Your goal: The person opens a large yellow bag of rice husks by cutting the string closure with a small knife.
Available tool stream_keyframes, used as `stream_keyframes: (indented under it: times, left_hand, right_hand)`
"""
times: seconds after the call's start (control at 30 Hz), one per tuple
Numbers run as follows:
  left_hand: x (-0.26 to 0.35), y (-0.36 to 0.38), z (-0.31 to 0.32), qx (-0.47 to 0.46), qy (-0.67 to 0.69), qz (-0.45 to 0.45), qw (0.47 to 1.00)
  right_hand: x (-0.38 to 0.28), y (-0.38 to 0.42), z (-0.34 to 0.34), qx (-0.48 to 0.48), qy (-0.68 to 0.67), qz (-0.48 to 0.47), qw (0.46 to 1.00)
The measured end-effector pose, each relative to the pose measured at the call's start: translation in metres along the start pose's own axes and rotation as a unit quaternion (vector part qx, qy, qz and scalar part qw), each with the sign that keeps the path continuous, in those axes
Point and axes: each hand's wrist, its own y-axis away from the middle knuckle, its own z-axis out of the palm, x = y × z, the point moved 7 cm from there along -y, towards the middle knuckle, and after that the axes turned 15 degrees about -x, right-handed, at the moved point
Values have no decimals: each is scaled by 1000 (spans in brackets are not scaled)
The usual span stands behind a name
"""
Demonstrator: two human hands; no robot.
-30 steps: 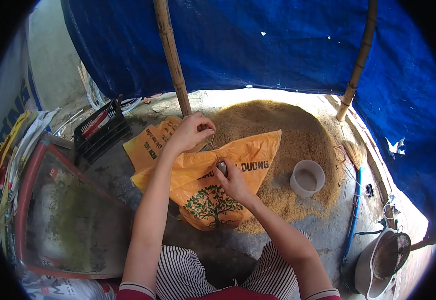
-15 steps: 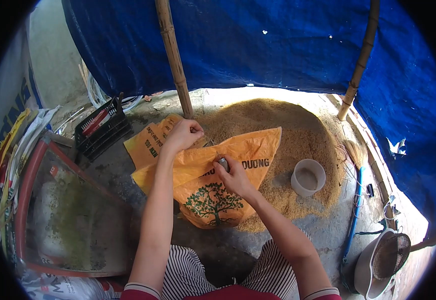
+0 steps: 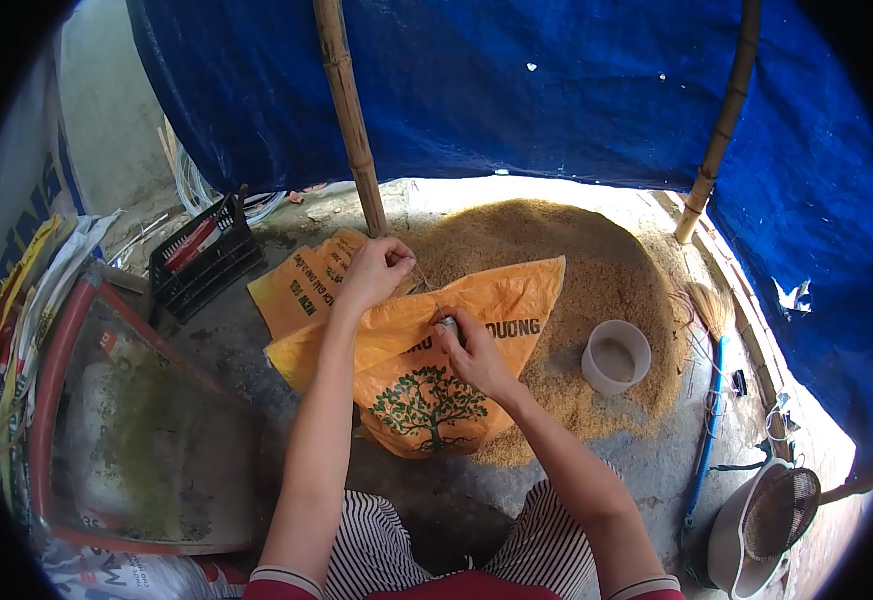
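Note:
An orange woven sack (image 3: 426, 400) with a green tree print stands before me, its top edge spread toward the right. Over its upper left part, my left hand (image 3: 376, 272) pinches a thin string (image 3: 422, 280) that runs down to the sack's edge. Against the sack's front, my right hand (image 3: 476, 355) is closed around a small tool with a rounded grey metal end (image 3: 447, 325); a thin point seems to stick up from it, too fine to make out. More orange printed sacks (image 3: 291, 290) lie flat behind my left forearm.
A grain heap (image 3: 546, 225) spreads behind the sack, with a white plastic tub (image 3: 617, 357) on it. A broom (image 3: 721, 370), a white bucket (image 3: 736, 530) and a sieve (image 3: 781, 515) are at right. A black crate (image 3: 206, 260) and a red-framed panel (image 3: 136, 430) are at left; bamboo poles (image 3: 351, 120) rise behind.
My left hand has shifted slightly to the right, still pinching the string. My right hand has moved only a little, and the sack sits almost as before.

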Motion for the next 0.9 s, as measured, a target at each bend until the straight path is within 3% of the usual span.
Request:
stream_keyframes:
  times: [0.33,0.43,0.53,0.6,0.63,0.7,0.73,0.8,0.9]
  left_hand:
    - [-15,-2,0,-6,-3,-15,1000]
    - [-42,-7,6,-51,-13,-59,997]
    - [-56,-8,11,-76,72,-70,992]
    - [-57,-5,13,-90,246,-91,961]
    - [-53,-4,10,-90,245,-91,961]
    - [-50,1,9,-72,402,-115,906]
    - [-47,1,8,-73,402,-115,906]
    - [-38,1,14,-100,551,-75,825]
    - [-23,1,19,-92,599,-55,793]
  right_hand:
    - [3,0,-2,6,30,-7,1000]
    - [7,-1,0,3,12,-6,1000]
    - [12,-2,3,-6,-50,2,999]
    - [11,-3,4,-5,-67,10,998]
    - [10,-3,5,-4,-83,19,996]
    - [10,-3,6,-16,-125,35,991]
    - [12,-2,8,-28,-166,50,984]
    - [13,-3,10,-20,-177,50,983]
    - [16,-4,11,-22,-205,49,977]
